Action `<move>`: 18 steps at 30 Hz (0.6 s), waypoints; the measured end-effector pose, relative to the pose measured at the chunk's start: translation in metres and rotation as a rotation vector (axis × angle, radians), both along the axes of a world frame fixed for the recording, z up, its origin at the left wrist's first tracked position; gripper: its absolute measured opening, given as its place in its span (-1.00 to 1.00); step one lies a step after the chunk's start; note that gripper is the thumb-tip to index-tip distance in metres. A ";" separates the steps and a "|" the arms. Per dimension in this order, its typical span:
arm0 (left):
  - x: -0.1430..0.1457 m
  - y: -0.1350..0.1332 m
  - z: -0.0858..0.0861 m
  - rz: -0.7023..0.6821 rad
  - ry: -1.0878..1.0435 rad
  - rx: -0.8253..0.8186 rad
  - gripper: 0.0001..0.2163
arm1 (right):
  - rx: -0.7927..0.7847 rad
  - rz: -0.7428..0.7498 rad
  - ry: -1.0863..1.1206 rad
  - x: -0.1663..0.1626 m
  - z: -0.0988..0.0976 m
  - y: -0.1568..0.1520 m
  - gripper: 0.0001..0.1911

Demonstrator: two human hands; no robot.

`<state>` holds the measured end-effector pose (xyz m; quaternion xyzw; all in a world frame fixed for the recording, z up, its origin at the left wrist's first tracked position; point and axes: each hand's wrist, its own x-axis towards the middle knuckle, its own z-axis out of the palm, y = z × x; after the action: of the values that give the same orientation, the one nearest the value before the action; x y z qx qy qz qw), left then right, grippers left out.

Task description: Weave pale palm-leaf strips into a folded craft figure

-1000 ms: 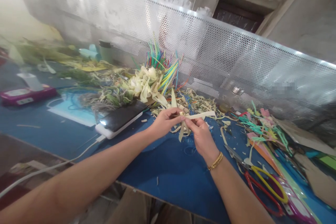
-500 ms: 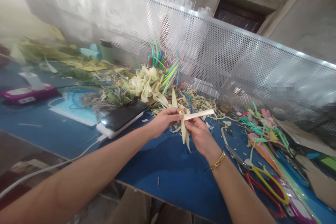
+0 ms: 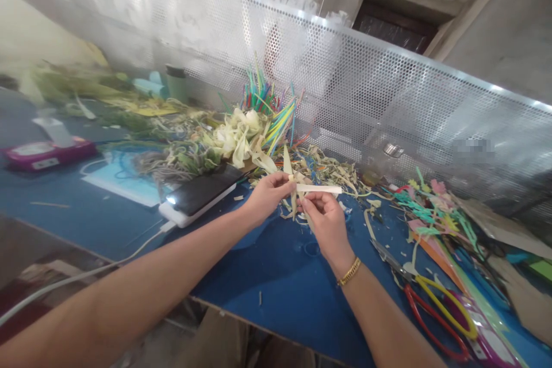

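My left hand (image 3: 268, 196) is closed in a pinch on a pale corn husk piece (image 3: 287, 160), whose pointed tip rises above the fingers. A flat cream strip (image 3: 323, 189) juts out to the right from the same spot, nearly level. Just below that strip, my right hand (image 3: 326, 218) has its thumb and fingertips pinched on a hanging part of the husk. The fingers partly cover the place where the pieces cross. Both hands are held above the blue table, in front of a heap of dry husk scraps (image 3: 338, 171).
A phone (image 3: 202, 191) with a white cable lies left. Behind it are cream husks (image 3: 241, 132) and coloured stems (image 3: 282, 121). Scissors (image 3: 444, 305) with red and yellow handles lie right, near colourful cut shapes (image 3: 440, 207). A perforated metal screen (image 3: 345, 69) borders the table's back.
The cream strip has swung from slanting up to the right to nearly level. My right hand has shifted slightly left, and the hanging husk ends now show less.
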<state>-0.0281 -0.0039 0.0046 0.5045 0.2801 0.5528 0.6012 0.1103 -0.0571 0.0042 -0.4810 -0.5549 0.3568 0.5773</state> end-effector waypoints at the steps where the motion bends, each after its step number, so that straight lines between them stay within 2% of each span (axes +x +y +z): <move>1: -0.001 0.002 0.000 0.004 -0.013 -0.018 -0.76 | 0.001 0.031 0.019 -0.001 -0.001 0.000 -0.82; 3: -0.002 0.004 -0.001 0.004 -0.022 -0.050 -0.75 | 0.039 0.070 -0.032 -0.001 -0.003 -0.001 -0.79; 5: -0.004 0.004 -0.001 0.003 -0.013 -0.068 -0.75 | 0.135 0.054 -0.196 0.002 -0.001 -0.002 -0.75; 9: -0.003 0.000 0.001 -0.023 0.046 -0.065 -0.74 | 0.436 -0.053 -0.716 0.009 0.010 -0.008 -0.70; 12: -0.001 -0.003 0.001 -0.046 0.097 -0.015 -0.76 | 0.581 -0.156 -1.058 0.013 0.020 -0.015 -0.71; 15: 0.000 -0.005 0.001 -0.046 0.147 0.048 -0.76 | 0.633 -0.297 -1.163 0.014 0.025 -0.017 -0.78; 18: -0.002 -0.004 0.002 -0.108 0.208 0.117 -0.77 | 0.607 -0.281 -1.100 0.018 0.024 -0.010 -0.89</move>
<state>-0.0302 -0.0075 0.0064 0.6077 0.2806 0.4796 0.5674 0.1279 -0.0670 0.0277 -0.4769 -0.7780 -0.1940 0.3601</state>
